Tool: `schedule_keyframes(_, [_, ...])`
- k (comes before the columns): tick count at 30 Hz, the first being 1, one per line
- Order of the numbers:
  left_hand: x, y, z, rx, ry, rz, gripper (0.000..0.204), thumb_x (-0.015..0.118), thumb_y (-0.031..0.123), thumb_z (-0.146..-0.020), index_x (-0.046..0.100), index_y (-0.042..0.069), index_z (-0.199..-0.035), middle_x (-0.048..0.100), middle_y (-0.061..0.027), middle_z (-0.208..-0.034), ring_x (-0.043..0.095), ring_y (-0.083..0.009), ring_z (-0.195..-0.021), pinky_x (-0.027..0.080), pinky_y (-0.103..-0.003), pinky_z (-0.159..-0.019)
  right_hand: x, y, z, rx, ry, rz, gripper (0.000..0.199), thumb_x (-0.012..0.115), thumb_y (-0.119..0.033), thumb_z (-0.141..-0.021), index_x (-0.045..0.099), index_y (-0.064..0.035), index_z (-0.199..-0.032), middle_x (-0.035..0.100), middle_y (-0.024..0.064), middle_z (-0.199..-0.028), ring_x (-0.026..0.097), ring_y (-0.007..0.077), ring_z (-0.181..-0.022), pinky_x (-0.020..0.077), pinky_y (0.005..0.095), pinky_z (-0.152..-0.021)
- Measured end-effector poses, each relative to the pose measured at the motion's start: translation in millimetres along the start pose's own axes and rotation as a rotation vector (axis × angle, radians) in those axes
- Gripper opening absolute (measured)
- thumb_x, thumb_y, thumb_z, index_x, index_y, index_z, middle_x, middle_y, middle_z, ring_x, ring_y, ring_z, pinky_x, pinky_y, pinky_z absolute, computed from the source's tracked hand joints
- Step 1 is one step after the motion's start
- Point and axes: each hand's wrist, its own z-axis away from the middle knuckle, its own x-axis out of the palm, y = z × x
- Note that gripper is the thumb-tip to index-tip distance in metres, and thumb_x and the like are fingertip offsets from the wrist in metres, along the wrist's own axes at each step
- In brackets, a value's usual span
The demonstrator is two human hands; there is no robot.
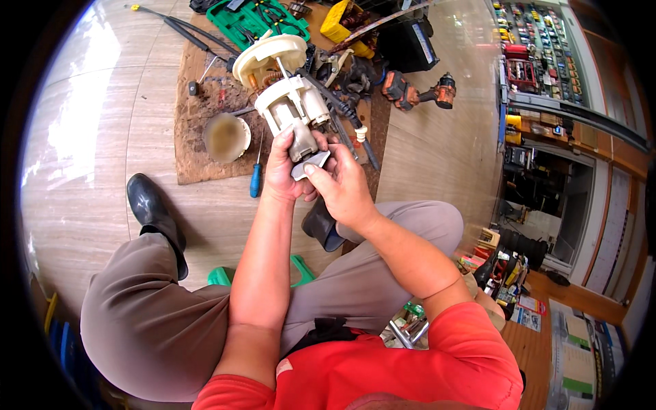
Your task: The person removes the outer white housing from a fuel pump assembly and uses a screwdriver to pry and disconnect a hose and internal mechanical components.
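My left hand (281, 166) is closed around a grey-beige block-shaped part (303, 142) at the near end of a white plastic assembly that looks like a fuel pump module (290, 98). The fingers of my right hand (347, 188) curl in from the other side, its thumb pressing a small flat light-grey piece (309, 167) against that end. Whether the flat piece is joined to the block cannot be made out. The module has a round cream flange (270, 58) at its far end and a white rod between. Fingertips behind the pieces are partly hidden.
A stained brown board (195, 154) lies under the work, bearing a round dish (227, 138) and a blue-handled screwdriver (255, 181). Behind are a green tool case (273, 24), a yellow container (339, 29) and a black box (408, 46). An orange-black cordless driver (418, 91) lies right.
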Motion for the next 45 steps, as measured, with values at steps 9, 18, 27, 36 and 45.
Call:
schedule_keyframes(9, [26.4, 76.5, 11.8, 0.390, 0.209, -0.729, 0.045, 0.065, 0.036, -0.083, 0.060, -0.005, -0.102, 0.067, -0.0166, -0.087, 0.065, -0.0272, -0.086, 0.052, -0.039, -0.083, -52.0, 31.0, -40.3, 0.043, 0.033, 0.235, 0.042, 0.061, -0.032, -0.094, 0.056, 0.0045, -0.114, 0.065, 0.0115, -0.085, 0.062, 0.0143, -0.062, 0.0521, 0.0296, -0.055])
schedule_keyframes(18, [49.9, 96.8, 29.0, 0.542, 0.193, -0.688, 0.045, 0.066, 0.024, -0.080, 0.054, -0.004, -0.112, 0.065, -0.0174, -0.093, 0.063, -0.0257, -0.092, 0.052, -0.038, -0.086, -67.4, 186.8, -72.0, 0.070, -0.281, 1.167, 0.038, 0.062, -0.028, -0.088, 0.060, 0.0048, -0.107, 0.065, 0.0265, -0.099, 0.061, 0.0424, -0.098, 0.0488, 0.0458, -0.086])
schedule_keyframes(27, [16.1, 89.3, 39.3, 0.331, 0.021, -0.359, 0.044, 0.062, 0.038, -0.083, 0.057, 0.000, -0.104, 0.062, -0.0199, -0.085, 0.062, -0.0274, -0.075, 0.055, -0.035, -0.066, 62.5, 243.3, -111.5, 0.106, 0.185, 0.948, 0.052, 0.063, -0.033, -0.088, 0.047, 0.0070, -0.117, 0.063, 0.0297, -0.103, 0.062, 0.0421, -0.101, 0.0497, 0.0500, -0.086])
schedule_keyframes(36, [-6.6, 68.0, 25.7, 0.192, 0.042, -0.390, 0.068, 0.051, 0.065, -0.087, 0.052, 0.001, -0.111, 0.058, -0.0164, -0.083, 0.056, -0.0299, -0.073, 0.047, -0.039, -0.065, 21.9, 185.6, -122.9, -0.141, 0.131, 0.770, 0.047, 0.060, -0.026, -0.085, 0.051, -0.0093, -0.128, 0.062, 0.0216, -0.114, 0.061, 0.0405, -0.101, 0.0485, 0.0457, -0.082])
schedule_keyframes(45, [-2.0, 36.1, 9.7, 0.074, -0.065, -0.180, 0.065, 0.044, 0.059, -0.094, 0.059, -0.004, -0.097, 0.064, -0.0177, -0.082, 0.062, -0.0312, -0.069, 0.050, -0.039, -0.060, -106.0, -38.7, 9.6, 0.058, -0.043, -0.351, 0.043, 0.052, -0.007, -0.088, 0.048, 0.0045, -0.130, 0.064, 0.0182, -0.108, 0.065, 0.0229, -0.085, 0.0561, 0.0326, -0.072])
